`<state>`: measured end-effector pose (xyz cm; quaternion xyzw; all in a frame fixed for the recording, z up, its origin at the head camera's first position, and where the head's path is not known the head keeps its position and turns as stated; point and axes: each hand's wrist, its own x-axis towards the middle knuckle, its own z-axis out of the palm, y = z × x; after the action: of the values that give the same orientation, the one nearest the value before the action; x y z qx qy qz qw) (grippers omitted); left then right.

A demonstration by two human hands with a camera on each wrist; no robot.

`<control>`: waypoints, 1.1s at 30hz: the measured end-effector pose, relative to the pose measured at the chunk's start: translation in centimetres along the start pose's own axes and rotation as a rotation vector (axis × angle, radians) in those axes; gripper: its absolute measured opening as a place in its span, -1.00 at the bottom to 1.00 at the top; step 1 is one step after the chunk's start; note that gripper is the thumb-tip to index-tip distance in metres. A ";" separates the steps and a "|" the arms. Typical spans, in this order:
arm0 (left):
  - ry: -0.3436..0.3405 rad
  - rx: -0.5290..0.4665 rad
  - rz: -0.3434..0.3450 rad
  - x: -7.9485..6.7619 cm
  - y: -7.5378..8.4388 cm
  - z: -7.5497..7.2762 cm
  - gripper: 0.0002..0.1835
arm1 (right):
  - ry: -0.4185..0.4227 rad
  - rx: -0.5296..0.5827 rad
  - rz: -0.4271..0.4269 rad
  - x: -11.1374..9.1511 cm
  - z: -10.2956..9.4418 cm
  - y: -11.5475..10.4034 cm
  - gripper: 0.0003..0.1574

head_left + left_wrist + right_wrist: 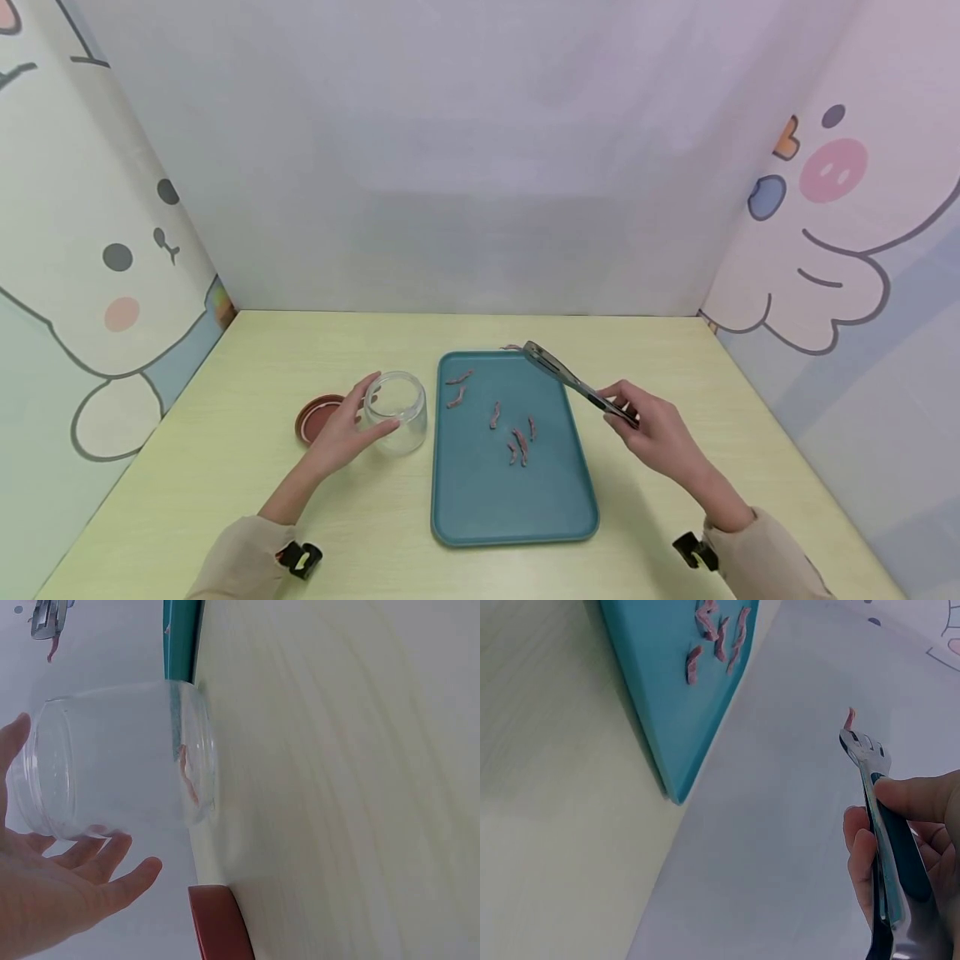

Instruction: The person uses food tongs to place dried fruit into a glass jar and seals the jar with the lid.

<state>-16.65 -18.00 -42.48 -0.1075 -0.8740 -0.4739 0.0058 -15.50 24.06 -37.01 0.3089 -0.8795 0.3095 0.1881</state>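
My left hand (341, 437) holds a clear glass jar (408, 433) that stands lidless on the table, thumb on the near side and fingers on the far side. Low in the jar, a thin pinkish strip (187, 776) shows through the glass. My right hand (656, 429) grips metal tongs (573, 381) with dark handles, held over the right side of a teal tray (510, 508). Another strip (850, 718) sticks out from the tongs' tips. Several more pinkish, twisted strips (495, 415) lie on the tray, in its upper and middle part.
A reddish-brown round lid (311, 419) rests on the table (360, 550) left of the jar, partly behind my left hand. The tray is just right of the jar. A pale wall (465, 167) closes off the back, and cartoon-printed panels (862, 242) stand at both sides.
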 end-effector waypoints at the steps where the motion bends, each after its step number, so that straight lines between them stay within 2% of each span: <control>1: 0.000 0.001 0.001 0.0 0.0 0.0 -0.12 | 0.000 0.008 -0.013 0.2 0.0 -0.2 -0.56; 19: 0.003 0.009 -0.001 0.1 -0.1 0.0 -0.12 | -0.074 0.051 -0.163 2.7 2.2 -3.4 -0.60; 29: 0.006 0.008 0.009 0.0 -0.1 0.0 -0.12 | -0.160 0.089 -0.146 3.2 4.1 -5.0 -0.64; 33: 0.005 0.008 0.002 0.0 0.0 0.0 -0.11 | -0.179 0.106 -0.169 3.5 4.9 -5.5 -0.65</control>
<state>-16.70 -18.00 -42.51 -0.1073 -0.8756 -0.4708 0.0088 -15.14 15.92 -36.48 0.4176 -0.8459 0.3100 0.1177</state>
